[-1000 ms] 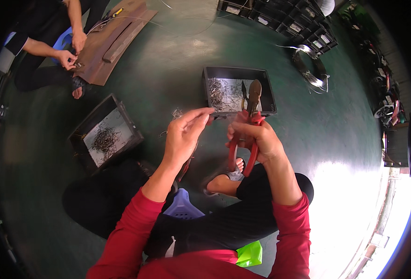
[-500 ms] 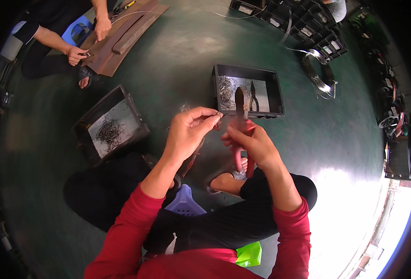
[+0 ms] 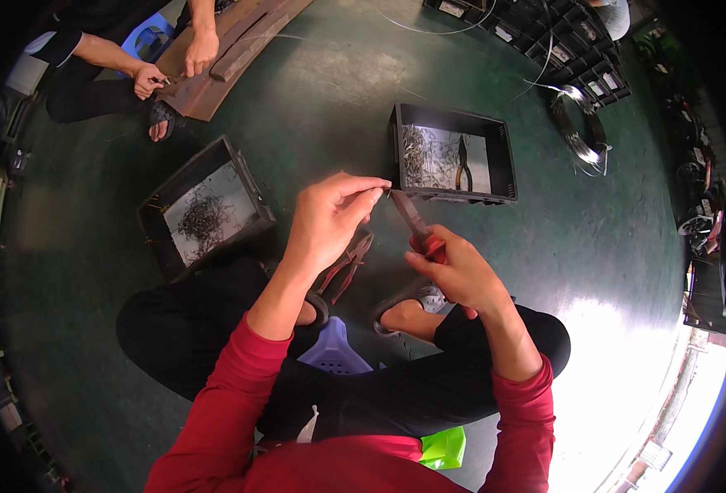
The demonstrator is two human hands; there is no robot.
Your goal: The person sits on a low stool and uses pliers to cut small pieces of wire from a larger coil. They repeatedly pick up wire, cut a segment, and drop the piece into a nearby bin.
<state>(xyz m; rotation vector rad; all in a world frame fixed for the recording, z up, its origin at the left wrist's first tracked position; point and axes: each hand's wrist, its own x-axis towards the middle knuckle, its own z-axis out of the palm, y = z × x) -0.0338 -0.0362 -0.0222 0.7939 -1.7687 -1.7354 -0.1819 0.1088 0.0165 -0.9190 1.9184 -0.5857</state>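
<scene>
My left hand (image 3: 330,215) is closed in a pinch, thumb against forefinger, on a small piece of wire (image 3: 389,191) that barely shows at the fingertips. My right hand (image 3: 463,273) is wrapped round red-handled pliers (image 3: 411,215), whose jaws point up and left and meet the wire by my left fingertips. A second pair of red-handled pliers (image 3: 351,260) lies on the floor below my left hand, between my feet. Just beyond the working pliers stands a black crate (image 3: 508,168) with small bent wire pieces (image 3: 415,152) and dark-jawed pliers (image 3: 463,164) inside.
To the left, a tilted black crate (image 3: 252,182) holds a heap of wire pieces (image 3: 204,220). Another person's hands (image 3: 202,51) work over a brown board (image 3: 240,49) at upper left. A wire coil (image 3: 577,131) and stacked black crates (image 3: 536,37) are at upper right.
My right hand has swung the pliers from upright to slanting left, bringing the jaws to my left fingertips. The other person's hands have moved on the board. The whole view has shifted slightly.
</scene>
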